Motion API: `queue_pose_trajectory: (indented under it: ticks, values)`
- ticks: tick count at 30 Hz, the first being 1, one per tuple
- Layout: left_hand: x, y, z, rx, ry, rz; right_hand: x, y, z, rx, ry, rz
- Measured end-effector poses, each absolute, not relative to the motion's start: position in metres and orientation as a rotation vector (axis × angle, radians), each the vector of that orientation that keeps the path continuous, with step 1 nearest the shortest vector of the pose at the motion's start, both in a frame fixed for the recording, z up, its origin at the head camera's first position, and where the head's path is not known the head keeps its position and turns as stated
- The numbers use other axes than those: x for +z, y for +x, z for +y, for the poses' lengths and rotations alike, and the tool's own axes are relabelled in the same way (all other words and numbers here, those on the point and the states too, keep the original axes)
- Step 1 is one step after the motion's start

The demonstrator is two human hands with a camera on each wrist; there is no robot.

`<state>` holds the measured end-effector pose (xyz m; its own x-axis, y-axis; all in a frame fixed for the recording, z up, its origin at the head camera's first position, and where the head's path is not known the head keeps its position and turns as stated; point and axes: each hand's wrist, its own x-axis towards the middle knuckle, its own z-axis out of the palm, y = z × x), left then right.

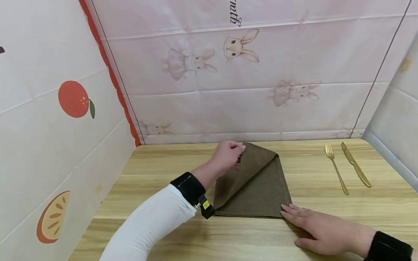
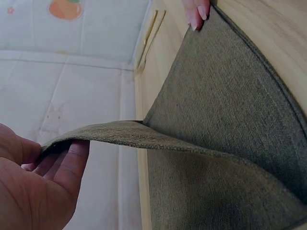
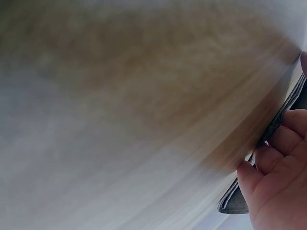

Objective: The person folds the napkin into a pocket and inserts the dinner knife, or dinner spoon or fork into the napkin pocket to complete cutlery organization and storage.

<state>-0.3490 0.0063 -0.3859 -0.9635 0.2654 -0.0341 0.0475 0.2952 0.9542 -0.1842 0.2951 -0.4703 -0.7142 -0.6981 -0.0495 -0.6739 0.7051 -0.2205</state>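
A brown cloth napkin (image 1: 259, 190) lies folded in layers on the wooden table. My left hand (image 1: 227, 157) pinches the far left part of its upper layer between thumb and fingers and holds it up. That raised flap slopes down toward the near left corner, with the lower layer showing beneath. In the left wrist view the left hand (image 2: 43, 187) has its thumb on top of the cloth and its fingers underneath. My right hand (image 1: 323, 230) lies flat, its fingertips touching the napkin's near right corner. The right wrist view shows its fingers (image 3: 285, 141) along the layered edge.
A gold fork (image 1: 335, 167) and a gold knife (image 1: 356, 166) lie side by side on the table (image 1: 218, 244) to the right of the napkin. A pink rabbit-print sheet (image 1: 207, 114) hangs behind the table's far edge. Fruit-print sheeting (image 1: 100, 155) rises along the left side.
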Motion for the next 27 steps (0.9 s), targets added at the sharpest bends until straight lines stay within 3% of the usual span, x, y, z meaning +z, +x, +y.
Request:
queue_pose_trajectory:
  ticks: [27]
  values:
    - [-0.390, -0.379, -0.016, 1.859, 0.052, 2.267, -0.471, -0.185, 0.296, -0.295, -1.114, 2.770]
